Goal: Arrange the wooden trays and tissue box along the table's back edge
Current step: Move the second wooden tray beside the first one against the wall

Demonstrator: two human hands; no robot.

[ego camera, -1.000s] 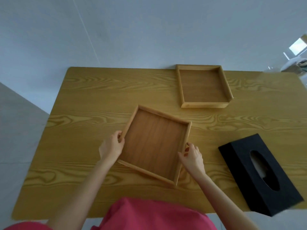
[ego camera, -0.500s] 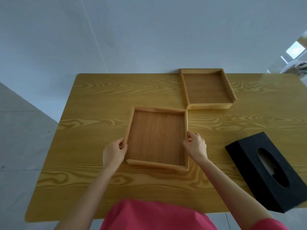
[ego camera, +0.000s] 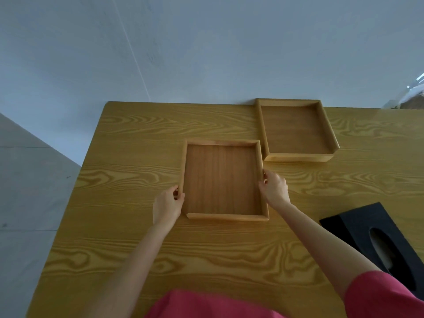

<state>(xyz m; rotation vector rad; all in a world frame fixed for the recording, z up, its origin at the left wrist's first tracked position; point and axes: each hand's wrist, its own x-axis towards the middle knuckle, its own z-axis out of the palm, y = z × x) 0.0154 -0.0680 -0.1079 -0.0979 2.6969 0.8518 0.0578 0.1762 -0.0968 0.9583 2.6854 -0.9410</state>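
Observation:
A shallow wooden tray [ego camera: 221, 180] lies in the middle of the wooden table [ego camera: 128, 138], its sides square to the table edges. My left hand [ego camera: 168, 206] grips its left wall and my right hand [ego camera: 274, 188] grips its right wall. A second wooden tray [ego camera: 296, 130] sits against the table's back edge, just right of and behind the held tray. The black tissue box [ego camera: 376, 239] lies at an angle near the right edge, partly cut off by the frame and my right sleeve.
A pale wall [ego camera: 206, 53] rises directly behind the table's back edge. Grey floor [ego camera: 27, 203] shows to the left. Bare tabletop stretches along the back edge left of the second tray.
The held tray turned from a skewed angle to square with the table and slid away from me toward the back edge, close to the second tray. Both hands stayed on its side walls.

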